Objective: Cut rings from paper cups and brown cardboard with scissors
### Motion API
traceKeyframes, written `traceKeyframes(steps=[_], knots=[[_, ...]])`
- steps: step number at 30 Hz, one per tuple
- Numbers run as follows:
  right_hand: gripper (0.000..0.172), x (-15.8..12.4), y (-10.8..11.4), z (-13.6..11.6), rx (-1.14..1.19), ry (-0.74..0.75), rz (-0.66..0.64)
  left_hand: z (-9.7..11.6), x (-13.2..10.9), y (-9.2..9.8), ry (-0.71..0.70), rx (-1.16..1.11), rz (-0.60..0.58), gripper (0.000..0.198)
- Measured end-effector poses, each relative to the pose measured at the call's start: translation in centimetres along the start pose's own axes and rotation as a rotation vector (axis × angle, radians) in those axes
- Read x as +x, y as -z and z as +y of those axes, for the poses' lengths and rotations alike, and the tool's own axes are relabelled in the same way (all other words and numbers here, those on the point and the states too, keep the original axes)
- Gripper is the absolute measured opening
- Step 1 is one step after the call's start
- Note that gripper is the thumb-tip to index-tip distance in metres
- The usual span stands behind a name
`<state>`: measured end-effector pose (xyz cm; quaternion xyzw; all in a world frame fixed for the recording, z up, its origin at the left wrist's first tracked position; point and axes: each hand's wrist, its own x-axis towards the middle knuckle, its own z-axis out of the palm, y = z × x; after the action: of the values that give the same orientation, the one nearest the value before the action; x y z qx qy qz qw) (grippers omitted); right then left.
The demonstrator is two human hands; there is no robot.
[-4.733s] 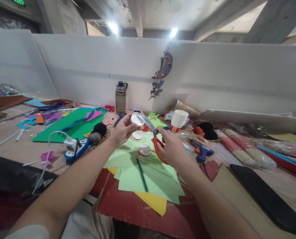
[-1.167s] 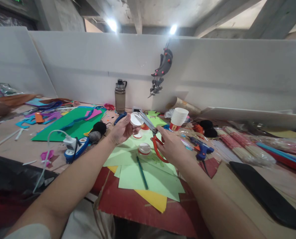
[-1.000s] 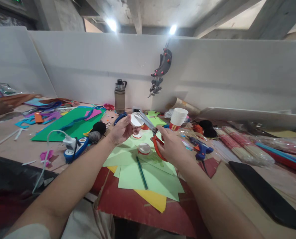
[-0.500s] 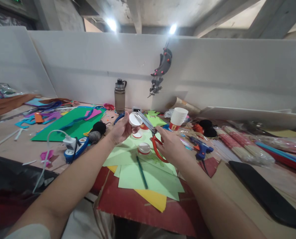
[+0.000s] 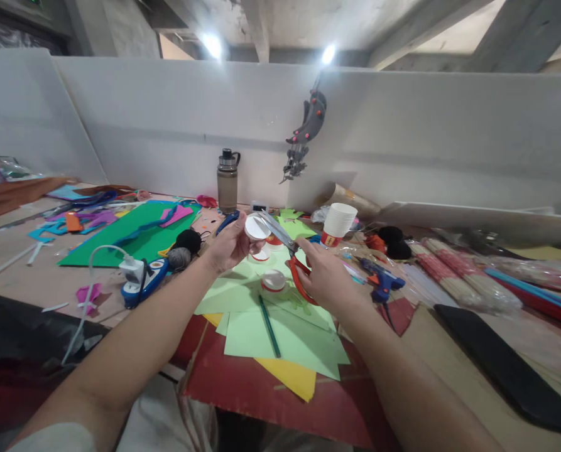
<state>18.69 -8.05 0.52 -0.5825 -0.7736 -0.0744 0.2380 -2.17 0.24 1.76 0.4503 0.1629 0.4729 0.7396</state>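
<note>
My left hand (image 5: 227, 247) is closed on a small white paper cup bottom (image 5: 256, 227), its round face turned toward me. My right hand (image 5: 327, 273) has its fingers through the orange handles of a pair of scissors (image 5: 299, 276). The blades reach up and left to the rim of the cup piece; whether they bite into it I cannot tell. Below, a similar cut cup base (image 5: 273, 280) lies on light green paper (image 5: 280, 336), and another cut piece (image 5: 261, 254) sits just behind it. A dark green pencil (image 5: 269, 326) rests on the paper.
A stack of paper cups (image 5: 337, 224) stands behind my right hand, and a water bottle (image 5: 227, 182) at the back. Rightward lie a blue glue gun (image 5: 382, 279), wrapped stick bundles (image 5: 463, 273) and a black phone-like slab (image 5: 501, 364). Leftward are a power strip (image 5: 143, 282) and green felt (image 5: 101, 242).
The scissors' orange handles have drawn slightly closer together. Both hands stay nearly in place, and the cup piece is still held in the left.
</note>
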Motion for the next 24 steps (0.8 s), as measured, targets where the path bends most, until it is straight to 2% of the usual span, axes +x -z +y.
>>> traceKeyframes(steps=[5, 24], knots=[[0.046, 0.15, -0.05, -0.16, -0.012, 0.01, -0.019, 0.02, 0.04, 0.3, -0.011, -0.016, -0.049, 0.044], [0.04, 0.15, -0.23, 0.21, -0.071, 0.04, -0.023, 0.75, 0.07, 0.27, 0.032, -0.01, -0.055, 0.057]])
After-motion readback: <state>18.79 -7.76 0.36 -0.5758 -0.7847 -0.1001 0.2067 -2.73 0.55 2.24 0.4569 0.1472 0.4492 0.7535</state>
